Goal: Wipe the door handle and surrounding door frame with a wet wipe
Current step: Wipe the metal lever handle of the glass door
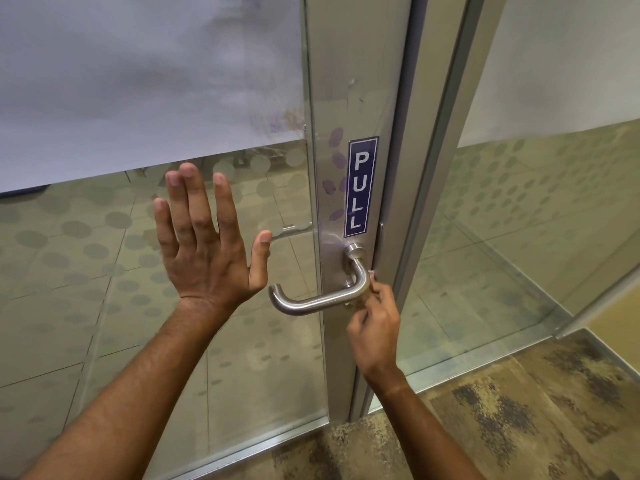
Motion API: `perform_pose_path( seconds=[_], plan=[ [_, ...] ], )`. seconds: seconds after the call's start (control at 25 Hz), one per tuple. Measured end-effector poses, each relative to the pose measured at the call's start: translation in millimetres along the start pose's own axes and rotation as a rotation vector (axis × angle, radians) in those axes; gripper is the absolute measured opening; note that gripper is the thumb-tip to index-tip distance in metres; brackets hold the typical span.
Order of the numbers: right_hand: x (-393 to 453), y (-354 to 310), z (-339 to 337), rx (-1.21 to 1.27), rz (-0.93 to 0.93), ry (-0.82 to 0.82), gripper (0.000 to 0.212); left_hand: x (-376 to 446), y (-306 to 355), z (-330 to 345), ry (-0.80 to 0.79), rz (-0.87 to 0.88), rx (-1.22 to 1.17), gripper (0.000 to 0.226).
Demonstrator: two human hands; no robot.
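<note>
A brushed steel lever handle [311, 301] juts left from the grey metal door frame [349, 81], below a blue PULL sticker [360, 188]. My right hand [375, 327] is closed on a small whitish wet wipe [371, 274], pressed against the frame just behind the handle's bend. Only a scrap of the wipe shows between the fingers. My left hand [204, 244] is raised flat with fingers spread, in front of the door's glass pane [104, 271], left of the handle; I cannot tell whether it touches the glass.
Smudges and fingerprints mark the frame above the sticker. A fixed glass panel [536, 220] with frosted dots stands to the right of the door. Mottled brown carpet [502, 417] covers the floor at the bottom right.
</note>
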State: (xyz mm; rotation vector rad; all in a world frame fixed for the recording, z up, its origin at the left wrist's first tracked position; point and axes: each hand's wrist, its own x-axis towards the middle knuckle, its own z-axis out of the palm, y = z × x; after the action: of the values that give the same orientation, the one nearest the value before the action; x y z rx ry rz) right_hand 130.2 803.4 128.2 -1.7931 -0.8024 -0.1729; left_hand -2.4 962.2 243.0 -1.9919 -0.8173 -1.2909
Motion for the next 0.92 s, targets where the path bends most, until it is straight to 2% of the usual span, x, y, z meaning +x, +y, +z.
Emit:
perform_pose_path(
  seconds=[0.08,0.2,0.28,0.36,0.48,0.6,0.76,0.92],
  plan=[
    [1,-3,-1,0.019,0.021,0.033,0.043,0,0,-1,-0.003,-0.005,0.004,0.08],
    [19,-16,-5,0.06,-0.056,0.129,0.048,0,0,-1,-0.005,-0.005,0.006,0.08],
    [28,-17,-7,0.066,-0.124,0.138,0.052,0,0,-1,-0.002,-0.003,0.008,0.08],
    [25,-16,-5,0.065,-0.105,0.142,0.051,-1,0,0,-0.003,0.001,0.008,0.08],
    [12,-15,3,0.11,0.011,0.176,0.033,-1,0,1,-0.001,0.009,0.008,0.08],
    [1,-12,11,0.113,0.026,0.206,0.016,-1,-1,1,0.007,0.003,0.002,0.08],
    [-17,-5,22,-0.015,-0.148,0.142,0.038,-2,-1,2,0.009,0.006,0.002,0.08],
    [-38,-7,41,-0.122,-0.281,-0.104,0.068,-2,-1,2,0.01,0.01,0.009,0.08]
  ],
)
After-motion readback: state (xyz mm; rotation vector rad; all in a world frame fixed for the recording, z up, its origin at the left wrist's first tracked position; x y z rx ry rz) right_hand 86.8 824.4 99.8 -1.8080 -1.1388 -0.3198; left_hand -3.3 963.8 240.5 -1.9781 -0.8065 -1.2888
